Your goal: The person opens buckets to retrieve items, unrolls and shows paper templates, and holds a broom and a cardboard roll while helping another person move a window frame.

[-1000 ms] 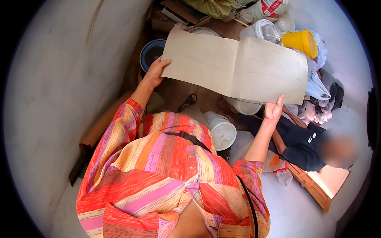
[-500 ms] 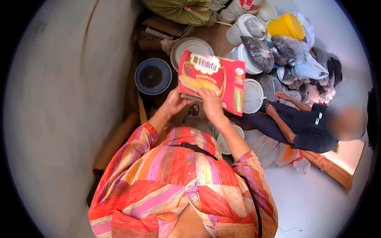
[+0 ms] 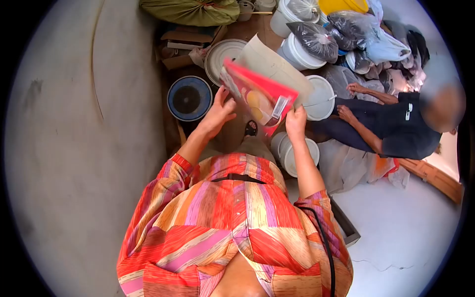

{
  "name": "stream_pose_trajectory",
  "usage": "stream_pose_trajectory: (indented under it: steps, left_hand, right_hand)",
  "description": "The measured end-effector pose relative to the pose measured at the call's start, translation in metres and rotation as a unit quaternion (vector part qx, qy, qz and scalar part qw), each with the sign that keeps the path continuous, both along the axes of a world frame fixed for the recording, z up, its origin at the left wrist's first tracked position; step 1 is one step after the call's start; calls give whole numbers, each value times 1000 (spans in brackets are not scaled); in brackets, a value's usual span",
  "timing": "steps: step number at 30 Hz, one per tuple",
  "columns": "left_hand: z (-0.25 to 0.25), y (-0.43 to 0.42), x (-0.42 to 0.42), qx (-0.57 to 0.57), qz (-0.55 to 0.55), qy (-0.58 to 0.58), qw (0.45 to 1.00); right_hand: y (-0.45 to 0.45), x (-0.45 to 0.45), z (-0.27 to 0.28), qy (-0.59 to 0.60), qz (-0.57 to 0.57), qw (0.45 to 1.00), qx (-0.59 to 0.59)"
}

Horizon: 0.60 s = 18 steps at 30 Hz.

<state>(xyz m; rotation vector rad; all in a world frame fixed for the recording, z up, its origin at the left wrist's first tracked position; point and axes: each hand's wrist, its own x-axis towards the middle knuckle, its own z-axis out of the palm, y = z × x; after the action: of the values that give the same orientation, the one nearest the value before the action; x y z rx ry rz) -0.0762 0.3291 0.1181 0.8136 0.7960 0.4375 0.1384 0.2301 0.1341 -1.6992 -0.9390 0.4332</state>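
Observation:
A red printed cardboard box (image 3: 261,98) with pictures of bread on it is in front of me, folded open. Its plain greyish inner side stands up behind the red face, and the near part is smeared by motion. At its lower right corner, my right hand (image 3: 296,123) grips the cardboard with closed fingers. My left hand (image 3: 217,115) is beside the box's left edge, fingers apart, holding nothing. Below the box, a sandalled foot shows on the floor.
A blue-rimmed round container (image 3: 190,98) and a white lid (image 3: 223,59) lie ahead-left. White buckets (image 3: 320,97), a yellow bucket (image 3: 344,6) and plastic bags (image 3: 383,47) crowd the right. A person in dark clothes (image 3: 398,123) sits at the right. A wall (image 3: 59,148) rises at left.
The box has turned and opened, showing its inner side. My left hand has come off it and spread its fingers. My right hand has moved right to the box's corner.

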Motion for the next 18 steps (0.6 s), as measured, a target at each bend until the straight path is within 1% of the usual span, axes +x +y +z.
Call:
stream_pose_trajectory:
  steps: [1,3,4,5,7,8,9,10,11,12,13,14,15,16,17,18]
  left_hand:
    - [6,-3,6,82,-14,-1,997]
    - [24,-19,25,148,-17,-41,988]
    - [26,-26,36,263,-11,47,964]
    - [30,-36,45,174,25,-2,984]
    - [3,-37,55,164,47,0,985]
    - [-6,-42,60,157,121,7,980]
    - [-7,-46,61,146,191,15,971]
    - [-11,-40,53,103,160,42,981]
    - [-13,-38,45,-5,133,93,987]
    - [-29,-37,37,-24,166,83,982]
    - [-37,-34,29,-44,198,72,977]
    - [-43,-31,21,-83,229,58,968]
    - [-39,-25,11,-120,257,45,958]
    - [-40,-18,1,-138,268,25,953]
    - [-43,-12,-11,-156,278,5,948]
    - [-56,-7,-24,-154,278,-31,948]
  right_hand:
    - [-3,-2,12,-23,12,996,-89]
    - [2,-17,20,-59,62,993,-82]
    - [5,-25,26,-105,104,984,-103]
    - [5,-33,19,-131,114,981,-89]
    - [4,-40,1,-31,60,995,-74]
    - [6,-35,1,3,25,999,-28]
    - [1,-20,0,29,-19,997,-70]
    - [-3,-4,0,131,-28,991,-20]
    - [-6,12,0,235,-41,970,39]
    - [-9,28,-1,328,-61,938,98]
    - [-4,30,27,343,-51,928,135]
    - [-9,45,29,345,-52,926,143]
    - [-15,63,31,347,-54,924,152]
    - [-19,76,32,342,-55,926,152]
    - [-25,88,32,374,-78,908,174]
    - [-29,99,32,405,-101,888,195]
